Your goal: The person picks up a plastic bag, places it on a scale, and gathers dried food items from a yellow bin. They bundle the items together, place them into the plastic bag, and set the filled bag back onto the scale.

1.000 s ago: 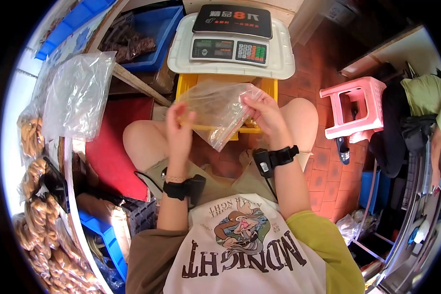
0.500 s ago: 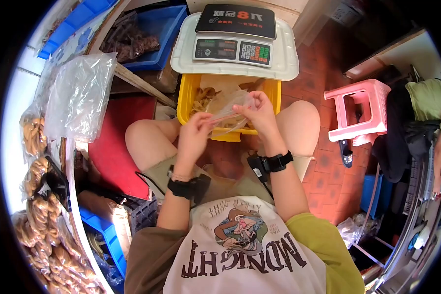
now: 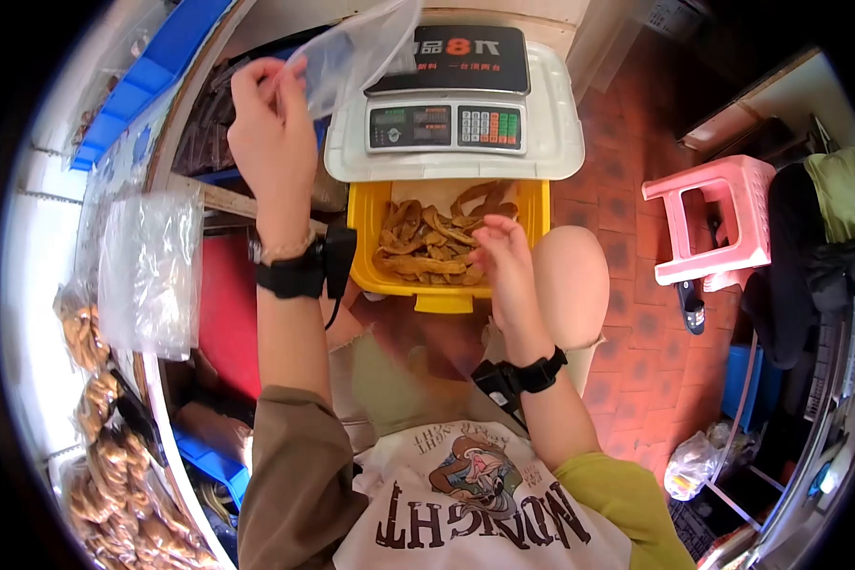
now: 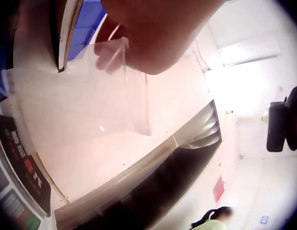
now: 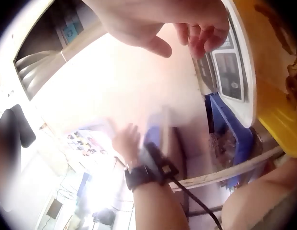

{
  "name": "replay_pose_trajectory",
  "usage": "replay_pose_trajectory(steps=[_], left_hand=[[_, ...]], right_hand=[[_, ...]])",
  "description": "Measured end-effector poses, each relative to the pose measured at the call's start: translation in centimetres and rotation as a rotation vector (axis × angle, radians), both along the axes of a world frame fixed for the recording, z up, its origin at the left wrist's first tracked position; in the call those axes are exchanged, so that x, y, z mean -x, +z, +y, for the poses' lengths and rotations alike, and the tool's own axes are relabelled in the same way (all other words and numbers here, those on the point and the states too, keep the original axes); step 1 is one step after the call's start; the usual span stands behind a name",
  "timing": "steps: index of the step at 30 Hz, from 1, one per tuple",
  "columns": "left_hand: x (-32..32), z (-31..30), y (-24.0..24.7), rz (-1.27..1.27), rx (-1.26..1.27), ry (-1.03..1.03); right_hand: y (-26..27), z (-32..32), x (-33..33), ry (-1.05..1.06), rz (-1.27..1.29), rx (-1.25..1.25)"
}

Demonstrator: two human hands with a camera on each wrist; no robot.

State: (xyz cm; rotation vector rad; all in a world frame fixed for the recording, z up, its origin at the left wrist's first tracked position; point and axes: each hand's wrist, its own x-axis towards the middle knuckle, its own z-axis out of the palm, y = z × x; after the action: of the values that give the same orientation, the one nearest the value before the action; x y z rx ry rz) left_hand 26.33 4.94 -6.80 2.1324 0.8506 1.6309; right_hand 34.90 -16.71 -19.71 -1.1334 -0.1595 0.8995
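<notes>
Your left hand (image 3: pixel 274 104) pinches a clear bag (image 3: pixel 356 43) by one edge, raised beside the scale (image 3: pixel 456 123). Your right hand (image 3: pixel 499 252) is down in the yellow bin (image 3: pixel 363 228) between your knees, fingers bent onto the dried strips (image 3: pixel 427 242); I cannot tell whether it has any gripped. Take a modest bunch lying one way, and I'd bring the bag's mouth low over the bin so strays fall back in.
</notes>
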Motion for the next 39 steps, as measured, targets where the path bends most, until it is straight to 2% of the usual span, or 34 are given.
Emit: replay_pose_trajectory(steps=[1, 3, 6, 9, 16, 17, 18, 20, 21, 23, 24, 26, 27, 30, 32, 33, 34, 35, 36, 37, 38, 39], left_hand=[[-1.2, 0.6, 0.1, 0.001, -0.004, -0.006], [-3.5, 1.8, 0.1, 0.234, -0.228, 0.119], [-7.3, 4.7, -3.2, 0.473, -0.228, 0.051], [-10.3, 7.1, -7.3, 0.581, -0.249, -0.049], [-13.1, 9.4, -13.6, 0.655, -0.255, -0.147], [-13.0, 9.5, -14.0, 0.765, -0.096, -0.168], [-13.1, 9.8, -15.1, 0.762, -0.09, -0.169], [-12.8, 10.5, -17.8, 0.644, -0.302, -0.193], [-12.3, 10.1, -17.5, 0.642, -0.297, -0.189], [-10.5, 9.2, -16.7, 0.645, -0.04, -0.287], [-9.4, 8.4, -15.9, 0.643, -0.036, -0.281], [-6.5, 6.0, -14.0, 0.49, 0.3, -0.405], [-5.0, 4.5, -13.5, 0.483, 0.299, -0.398], [0.3, -1.0, -11.6, 0.234, 0.881, -0.567], [3.6, -4.4, -10.9, 0.074, 1.105, -0.592], [5.4, -5.9, -10.7, 0.065, 1.092, -0.592], [7.2, -7.3, -10.7, -0.207, 1.353, -0.642], [8.8, -8.7, -10.8, -0.494, 1.602, -0.689], [10.4, -9.8, -10.9, -0.505, 1.59, -0.699], [12.1, -10.9, -11.2, -0.741, 1.743, -0.715], [13.6, -12.1, -11.5, -0.985, 1.89, -0.723], [14.8, -13.3, -11.7, -0.995, 1.887, -0.731]], right_hand=[[-0.1, 0.0, 0.0, 0.018, 0.009, 0.002], [-0.3, 0.0, -0.1, 0.056, 0.025, 0.008], [-0.5, 0.2, -0.3, 0.055, -0.013, 0.075], [-1.0, 0.2, -0.8, 0.033, -0.035, 0.086], [-1.7, 0.2, -1.6, 0.043, -0.031, 0.129], [-1.8, 0.2, -1.6, 0.048, -0.055, 0.13], [-1.9, 0.2, -1.6, 0.055, -0.081, 0.131], [-1.9, 0.5, -1.6, 0.051, -0.11, 0.15], [-1.8, 0.7, -1.6, 0.045, -0.136, 0.159], [-1.7, 0.9, -1.5, 0.051, -0.098, 0.173], [-1.8, 0.9, -1.5, 0.052, -0.058, 0.183], [-2.4, 1.0, -1.7, 0.065, -0.077, 0.192], [-2.7, 1.0, -1.8, 0.067, -0.083, 0.175], [-3.2, 0.7, -1.9, 0.081, -0.1, 0.135], [-3.4, 0.6, -1.9, 0.071, 0.009, 0.107], [-3.7, 0.6, -1.7, 0.04, 0.028, 0.081], [-4.0, 0.5, -1.5, 0.043, 0.016, 0.072], [-4.2, 0.4, -1.4, -0.01, 0.218, 0.08], [-4.1, 0.2, -1.1, -0.061, 0.42, 0.089], [-3.2, -0.2, -0.3, -0.056, 0.407, 0.087], [-2.3, -0.8, 0.6, 0.015, 0.608, 0.044], [-1.1, -1.2, 1.6, 0.086, 0.809, 0.001]])
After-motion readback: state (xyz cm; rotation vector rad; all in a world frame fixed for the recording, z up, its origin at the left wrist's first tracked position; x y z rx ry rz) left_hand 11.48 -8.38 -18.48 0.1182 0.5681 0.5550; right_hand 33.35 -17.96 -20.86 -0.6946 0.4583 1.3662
